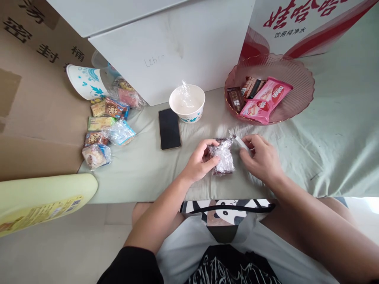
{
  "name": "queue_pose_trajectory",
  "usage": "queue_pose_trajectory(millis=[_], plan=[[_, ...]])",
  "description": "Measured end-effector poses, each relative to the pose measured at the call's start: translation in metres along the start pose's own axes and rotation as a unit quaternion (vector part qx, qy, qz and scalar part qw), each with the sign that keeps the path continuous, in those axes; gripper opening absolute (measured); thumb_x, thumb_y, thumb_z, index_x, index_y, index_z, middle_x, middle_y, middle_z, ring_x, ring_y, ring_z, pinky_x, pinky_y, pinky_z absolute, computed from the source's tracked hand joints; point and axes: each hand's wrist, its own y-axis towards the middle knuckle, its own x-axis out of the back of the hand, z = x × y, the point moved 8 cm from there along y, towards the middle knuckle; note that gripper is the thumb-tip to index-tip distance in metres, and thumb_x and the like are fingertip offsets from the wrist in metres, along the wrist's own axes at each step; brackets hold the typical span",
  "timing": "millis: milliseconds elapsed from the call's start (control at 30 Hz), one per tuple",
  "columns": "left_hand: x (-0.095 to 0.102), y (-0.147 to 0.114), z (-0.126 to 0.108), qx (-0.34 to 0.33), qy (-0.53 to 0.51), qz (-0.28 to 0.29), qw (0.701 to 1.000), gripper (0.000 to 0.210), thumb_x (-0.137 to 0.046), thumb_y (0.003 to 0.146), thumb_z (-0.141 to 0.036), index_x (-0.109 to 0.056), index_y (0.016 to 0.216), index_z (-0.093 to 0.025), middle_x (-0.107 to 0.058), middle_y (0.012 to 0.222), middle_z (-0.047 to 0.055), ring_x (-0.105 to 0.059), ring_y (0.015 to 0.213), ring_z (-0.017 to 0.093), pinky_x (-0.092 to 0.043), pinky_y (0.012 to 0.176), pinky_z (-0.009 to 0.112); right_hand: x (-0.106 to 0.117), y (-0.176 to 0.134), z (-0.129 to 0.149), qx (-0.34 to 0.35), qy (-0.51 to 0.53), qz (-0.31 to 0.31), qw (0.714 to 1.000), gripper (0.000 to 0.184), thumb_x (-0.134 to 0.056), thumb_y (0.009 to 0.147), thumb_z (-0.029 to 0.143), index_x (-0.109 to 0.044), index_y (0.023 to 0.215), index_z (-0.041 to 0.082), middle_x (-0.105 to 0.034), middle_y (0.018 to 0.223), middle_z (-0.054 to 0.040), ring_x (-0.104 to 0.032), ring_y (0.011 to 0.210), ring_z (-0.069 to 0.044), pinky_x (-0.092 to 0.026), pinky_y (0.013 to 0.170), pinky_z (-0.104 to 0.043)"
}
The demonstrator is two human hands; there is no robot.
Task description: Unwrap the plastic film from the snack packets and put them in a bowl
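Observation:
On the cloth-covered surface lies a small dark-red snack packet [224,157] with crumpled clear plastic film over it. My left hand [201,159] grips its left side, thumb on the film and fingers at the upper edge. Just to the right, my right hand [260,156] pinches a narrow pale strip [242,143] whose tip reaches the packet's upper right corner. What kind of thing the strip is, I cannot make out. Behind my hands stands a white paper bowl [191,116] with clear film inside. A dark phone [169,129] lies beside the bowl.
A pink ribbed bowl [302,96] at the back right holds pink wafer packs [268,100] and brown packets [235,98]. Several wrapped snacks [97,154] lie at left near a tipped paper cup [87,83]. White boxes [195,43] and a cardboard box [38,106] stand around.

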Motion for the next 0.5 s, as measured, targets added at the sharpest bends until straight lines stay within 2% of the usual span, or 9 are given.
queue_pose_trajectory(millis=[167, 300, 500], plan=[[0.003, 0.002, 0.005, -0.006, -0.010, -0.010, 1.000, 0.044, -0.075, 0.081, -0.044, -0.056, 0.115, -0.023, -0.060, 0.104, 0.004, -0.053, 0.079, 0.014, -0.046, 0.070, 0.025, -0.004, -0.003, 0.001, -0.020, 0.121, 0.048, 0.991, 0.018, -0.054, 0.091, 0.027, -0.060, 0.106, 0.023, -0.069, 0.083, -0.0037, -0.063, 0.061, -0.016, -0.050, 0.059, -0.030], [0.005, 0.003, 0.008, -0.044, -0.009, -0.045, 0.998, 0.047, -0.079, 0.079, -0.048, -0.056, 0.112, -0.024, -0.056, 0.116, 0.005, -0.054, 0.086, 0.014, -0.048, 0.076, 0.025, -0.014, -0.007, 0.007, -0.027, 0.218, 0.115, 0.969, 0.025, -0.054, 0.092, 0.031, -0.057, 0.115, 0.021, -0.068, 0.080, -0.0004, -0.060, 0.049, -0.012, -0.047, 0.050, -0.026], [0.017, 0.002, 0.005, -0.081, -0.010, -0.137, 0.987, 0.056, -0.084, 0.071, -0.056, -0.052, 0.104, -0.025, -0.054, 0.112, 0.004, -0.055, 0.083, 0.013, -0.049, 0.073, 0.025, -0.021, -0.009, 0.010, -0.011, 0.212, 0.167, 0.963, 0.021, -0.056, 0.093, 0.031, -0.063, 0.111, 0.021, -0.066, 0.080, 0.0007, -0.059, 0.046, -0.010, -0.046, 0.048, -0.024]])
